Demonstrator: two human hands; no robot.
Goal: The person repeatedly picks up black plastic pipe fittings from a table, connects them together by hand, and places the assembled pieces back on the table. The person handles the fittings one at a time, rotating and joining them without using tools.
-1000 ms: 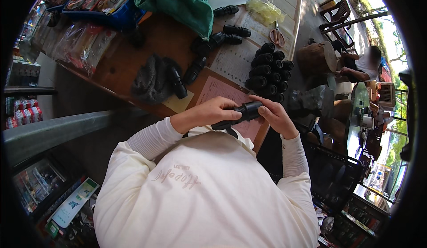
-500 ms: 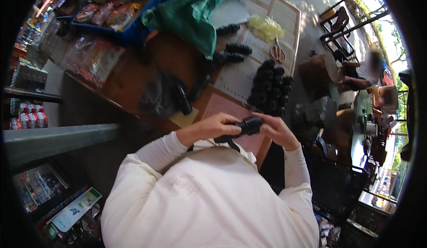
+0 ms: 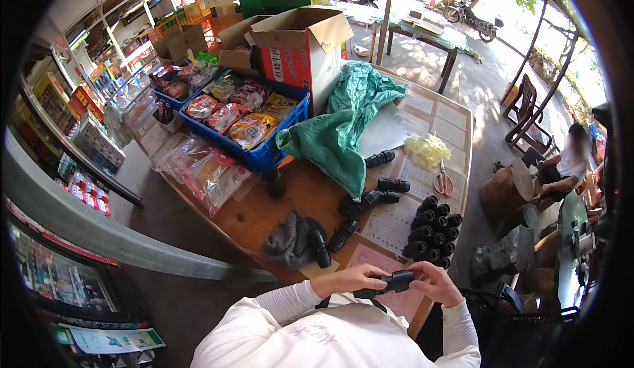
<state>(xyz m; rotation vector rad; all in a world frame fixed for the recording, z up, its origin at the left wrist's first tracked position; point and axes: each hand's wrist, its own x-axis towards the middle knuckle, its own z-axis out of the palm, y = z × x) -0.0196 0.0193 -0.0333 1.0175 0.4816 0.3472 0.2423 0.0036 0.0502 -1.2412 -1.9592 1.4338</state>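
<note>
Close to my chest, at the near table edge, a black ribbed pipe fitting (image 3: pixel 398 281) lies level between my two hands. My left hand (image 3: pixel 353 279) is closed round its left part, thumb on top. The fingers of my right hand (image 3: pixel 439 282) grip its right end. Just beyond my right hand, several similar black fittings stand in a tight cluster (image 3: pixel 432 229). A dark grey cloth (image 3: pixel 288 241) lies left of my hands, with one black fitting (image 3: pixel 320 248) against it. Further off, more loose black fittings (image 3: pixel 393 185) lie on the table.
A green plastic sack (image 3: pixel 340 120) is spread across the table's middle. Orange-handled scissors (image 3: pixel 443 183) lie beside a crumpled yellowish plastic bag (image 3: pixel 426 150). Blue crates (image 3: pixel 305 107) of packaged snacks and an open cardboard box (image 3: pixel 290 37) stand at far left. A person (image 3: pixel 573 163) sits at right.
The view has tilted up, so more of the far table and street shows and my hands appear lower. Both hands still hold the pipe fitting.
</note>
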